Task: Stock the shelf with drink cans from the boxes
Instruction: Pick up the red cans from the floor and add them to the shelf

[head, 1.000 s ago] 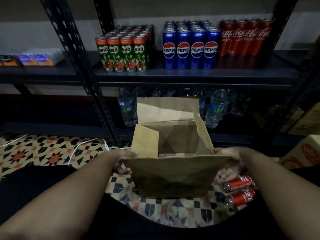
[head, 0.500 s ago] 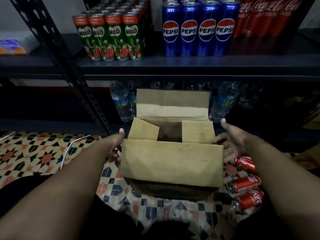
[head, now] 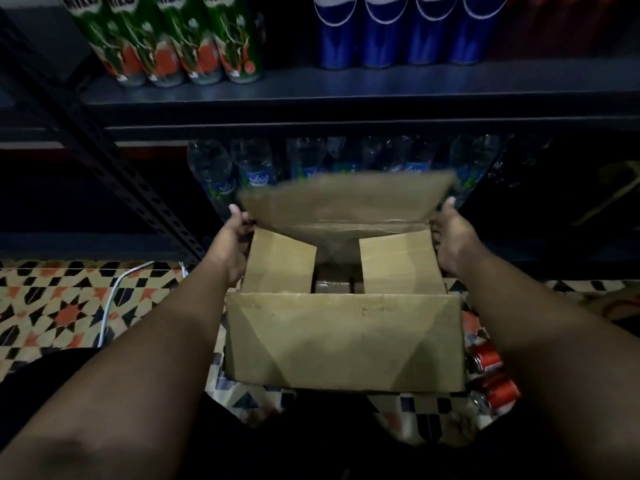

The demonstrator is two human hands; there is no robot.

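The cardboard box (head: 344, 337) sits on the patterned floor (head: 52, 306) below the shelf (head: 346, 95), closer to the camera than 0.5 s ago. Both side flaps are now folded inward. The left hand (head: 233, 240) and right hand (head: 450, 237) have moved to the far flap's two ends; fingers are curled round its edges, holding it upright. Red cans (head: 491, 379) lie just right of the box. Milo cans (head: 173, 39) and Pepsi cans (head: 398, 32) stand on the shelf.
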